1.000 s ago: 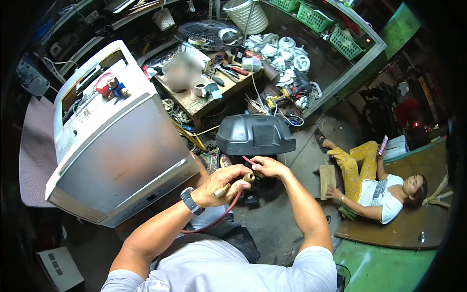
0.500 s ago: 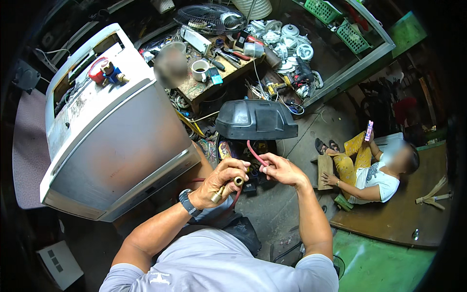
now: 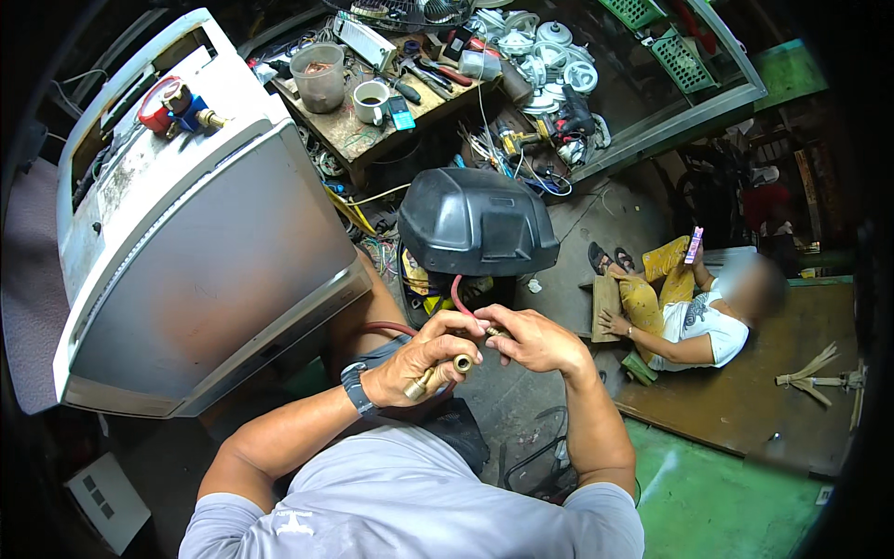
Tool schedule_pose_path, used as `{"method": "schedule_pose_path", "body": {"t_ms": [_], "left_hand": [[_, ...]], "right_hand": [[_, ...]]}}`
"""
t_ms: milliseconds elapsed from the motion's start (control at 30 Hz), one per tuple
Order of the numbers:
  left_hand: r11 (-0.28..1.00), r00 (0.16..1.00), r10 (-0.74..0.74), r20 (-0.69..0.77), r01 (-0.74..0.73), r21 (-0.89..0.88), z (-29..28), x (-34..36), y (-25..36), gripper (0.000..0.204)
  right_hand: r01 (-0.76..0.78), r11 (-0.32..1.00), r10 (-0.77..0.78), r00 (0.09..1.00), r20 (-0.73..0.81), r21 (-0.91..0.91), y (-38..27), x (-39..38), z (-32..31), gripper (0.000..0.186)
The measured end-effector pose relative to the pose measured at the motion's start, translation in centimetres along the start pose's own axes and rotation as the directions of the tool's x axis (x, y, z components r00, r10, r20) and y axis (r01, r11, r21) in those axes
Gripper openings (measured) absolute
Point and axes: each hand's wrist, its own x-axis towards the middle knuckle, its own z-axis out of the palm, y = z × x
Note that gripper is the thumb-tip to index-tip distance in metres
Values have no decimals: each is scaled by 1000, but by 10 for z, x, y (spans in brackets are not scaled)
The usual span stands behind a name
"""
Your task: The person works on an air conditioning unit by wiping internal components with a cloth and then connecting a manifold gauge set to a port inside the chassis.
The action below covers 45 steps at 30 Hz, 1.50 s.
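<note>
- Left hand point(image 3: 414, 363) is wrapped shut around a brass hose fitting point(image 3: 438, 374), its open end poking out toward the right, wristwatch point(image 3: 354, 388) on that arm.
- Right hand point(image 3: 531, 340) pinches the end of a red hose point(image 3: 458, 296) between thumb and fingertips, a closed grip right at the fitting's mouth.
- The two pieces meet in mid-air, in front of the chest, above the floor; whether they are already joined I cannot tell.
- The hose arcs up and back toward the black moulded cover point(image 3: 477, 222) just beyond the hands.
- To do this well, in my judgement: keep the fitting steady in the left fist, line the hose end up square with the opening, and hold the hose close to its tip so it doesn't buckle.
- Watch the hose curve; a twist there would fight the hands.
- Off to the left, a white appliance cabinet point(image 3: 214, 252) carries a red gauge point(image 3: 156, 104) on top.
- Behind, a cluttered wooden bench point(image 3: 349, 135) holds a white mug point(image 3: 371, 101).
- Another person point(image 3: 689, 317) sits on the floor, well apart.
</note>
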Motion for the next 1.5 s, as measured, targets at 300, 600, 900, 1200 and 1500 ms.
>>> {"method": "schedule_pose_path", "body": {"t_ms": [300,600,900,1200,1500], "left_hand": [[997,992,-36,-120,44,66,1,11,-13,29],[950,952,-229,-205,265,167,13,17,-31,28],[930,978,-137,-159,182,319,9,10,-45,33],[937,983,-102,-150,145,317,13,9,-58,37],[927,991,-76,-110,110,358,12,16,-61,32]], "right_hand": [[139,953,-167,982,-84,-268,-49,-13,-18,35],[-111,936,30,971,-238,-333,-68,-21,-14,38],[-104,909,-36,946,-323,-405,-76,-27,0,34],[-41,915,-124,917,-378,-402,-57,-27,11,25],[-97,948,208,910,-359,303,39,-16,24,29]]}}
